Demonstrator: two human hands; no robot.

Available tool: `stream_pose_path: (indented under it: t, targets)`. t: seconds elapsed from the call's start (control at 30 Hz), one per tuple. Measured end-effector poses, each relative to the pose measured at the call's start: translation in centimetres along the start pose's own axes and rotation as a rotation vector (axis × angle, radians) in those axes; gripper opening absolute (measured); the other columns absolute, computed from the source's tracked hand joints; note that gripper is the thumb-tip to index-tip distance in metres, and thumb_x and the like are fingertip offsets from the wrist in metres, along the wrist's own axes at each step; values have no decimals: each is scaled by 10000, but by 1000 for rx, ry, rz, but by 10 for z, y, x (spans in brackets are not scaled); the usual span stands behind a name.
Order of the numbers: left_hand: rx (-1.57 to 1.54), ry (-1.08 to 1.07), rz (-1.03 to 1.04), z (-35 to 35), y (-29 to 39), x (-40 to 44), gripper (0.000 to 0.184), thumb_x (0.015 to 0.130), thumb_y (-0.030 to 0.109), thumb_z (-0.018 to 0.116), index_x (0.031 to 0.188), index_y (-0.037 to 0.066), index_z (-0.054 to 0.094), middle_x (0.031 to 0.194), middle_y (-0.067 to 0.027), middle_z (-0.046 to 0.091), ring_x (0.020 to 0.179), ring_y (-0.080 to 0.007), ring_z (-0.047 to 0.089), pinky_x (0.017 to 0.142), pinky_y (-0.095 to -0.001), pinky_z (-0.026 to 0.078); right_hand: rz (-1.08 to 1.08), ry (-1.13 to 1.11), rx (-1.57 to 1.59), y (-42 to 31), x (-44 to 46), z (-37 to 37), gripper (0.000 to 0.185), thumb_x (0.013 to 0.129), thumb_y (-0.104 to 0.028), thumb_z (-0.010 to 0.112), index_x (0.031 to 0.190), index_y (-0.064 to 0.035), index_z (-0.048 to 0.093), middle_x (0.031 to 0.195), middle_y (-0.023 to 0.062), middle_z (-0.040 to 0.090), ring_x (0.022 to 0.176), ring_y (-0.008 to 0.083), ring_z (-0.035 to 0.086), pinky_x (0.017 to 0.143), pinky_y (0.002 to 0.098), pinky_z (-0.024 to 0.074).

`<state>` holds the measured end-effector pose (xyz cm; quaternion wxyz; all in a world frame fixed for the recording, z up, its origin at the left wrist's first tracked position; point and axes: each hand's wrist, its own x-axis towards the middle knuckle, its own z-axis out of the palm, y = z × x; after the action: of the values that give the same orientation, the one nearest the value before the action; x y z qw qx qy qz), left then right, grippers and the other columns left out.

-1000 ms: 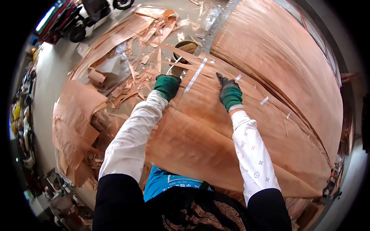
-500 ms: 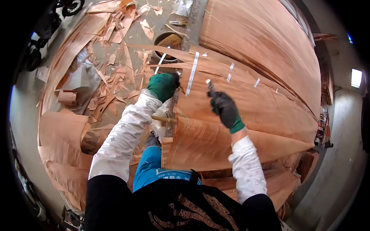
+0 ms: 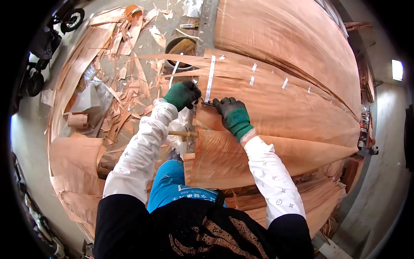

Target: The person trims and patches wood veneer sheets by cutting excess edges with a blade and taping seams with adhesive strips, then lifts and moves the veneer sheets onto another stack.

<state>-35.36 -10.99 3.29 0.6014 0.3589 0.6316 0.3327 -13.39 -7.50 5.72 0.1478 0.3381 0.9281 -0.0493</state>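
Both my hands wear green gloves with dark fingers. My left hand [image 3: 183, 95] is closed at the left edge of the veneer sheet [image 3: 267, 112], pinching the end of a white tape strip [image 3: 174, 74]. Close to its right, my right hand [image 3: 231, 113] has its fingers wrapped round a small dark tool [image 3: 208, 103], whose tip points left near the lower end of another white strip [image 3: 210, 77] stuck on the veneer. Short white tape pieces [image 3: 285, 83] dot the sheet farther right. What part of the tool lies inside my palm is hidden.
A round container [image 3: 181, 48] stands beyond my left hand. Torn veneer scraps [image 3: 138, 71] and crumpled plastic [image 3: 88, 101] cover the floor at left. A large veneer stack [image 3: 293, 43] lies at the upper right. A wooden stick [image 3: 183, 134] juts out below my left hand.
My right hand has moved left and down with the small tool, from over the veneer to beside my left hand. The view has swung, shifting the scene leftward. My left hand stays closed near the edge.
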Motion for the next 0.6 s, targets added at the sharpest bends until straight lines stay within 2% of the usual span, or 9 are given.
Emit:
stream_pose_path:
  t: [0.07, 0.1, 0.2, 0.27, 0.37, 0.4, 0.47, 0.53, 0.6]
  targets:
    - [23, -3, 16, -1, -1, 6, 204, 867, 197, 656, 883, -6, 647, 733, -72, 637, 558, -148, 620, 496, -263, 514, -3, -9, -11, 3, 3, 4, 419, 767, -67, 575, 1173, -173, 568, 959, 80, 602, 942, 281, 591, 722, 404, 501]
    - [53, 13, 50, -3, -4, 5, 178, 850, 181, 640, 839, 4, 640, 727, -113, 654, 558, -225, 641, 521, -328, 522, -9, -10, -15, 4, 5, 7, 413, 770, -68, 573, 1171, -169, 563, 959, 77, 600, 947, 277, 590, 722, 404, 502]
    - [834, 163, 455, -35, -27, 17, 152, 803, 172, 637, 802, 20, 635, 745, -172, 656, 625, -328, 648, 584, -407, 519, -24, -12, -27, 6, 5, 14, 409, 780, -79, 573, 1180, -164, 549, 982, 70, 595, 966, 266, 585, 716, 400, 506]
    - [978, 195, 542, -68, -48, 18, 135, 771, 170, 626, 785, 36, 635, 776, -205, 641, 706, -384, 631, 647, -450, 503, -22, -33, -32, 8, 6, 16, 403, 790, -94, 574, 1186, -161, 542, 1003, 66, 592, 979, 259, 582, 710, 394, 510]
    - [899, 294, 329, -103, -58, -4, 127, 808, 167, 629, 796, 42, 646, 758, -191, 643, 750, -362, 641, 656, -434, 509, -4, -80, -30, 7, 12, 18, 381, 809, -120, 575, 1187, -154, 538, 1029, 60, 591, 1001, 251, 580, 711, 385, 518]
    - [792, 270, 298, -86, -32, -16, 216, 821, 207, 651, 969, 49, 662, 907, -191, 667, 859, -357, 645, 724, -414, 516, 2, -87, -37, 6, 12, 16, 373, 816, -127, 574, 1186, -152, 537, 1033, 59, 593, 1008, 247, 580, 717, 383, 522]
    - [669, 342, 621, -41, -19, -25, 435, 832, 278, 659, 1198, 56, 583, 1093, -188, 645, 978, -362, 624, 818, -409, 502, 6, -116, -53, 4, 13, 12, 359, 826, -136, 572, 1184, -148, 537, 1032, 56, 597, 1013, 245, 583, 723, 387, 530]
    - [925, 207, 430, -13, -14, -26, 603, 829, 318, 658, 1340, 63, 466, 1216, -194, 595, 1077, -365, 586, 884, -410, 476, 7, -152, -70, 2, 16, 5, 348, 835, -140, 570, 1181, -146, 539, 1020, 55, 604, 1007, 248, 589, 723, 396, 538]
    - [1024, 90, 285, -1, -21, -12, 350, 833, 298, 641, 1106, 84, 598, 910, -171, 675, 838, -359, 651, 720, -456, 499, -15, -187, -100, 1, 19, 0, 334, 837, -139, 570, 1170, -139, 541, 1013, 61, 608, 997, 257, 596, 711, 411, 543]
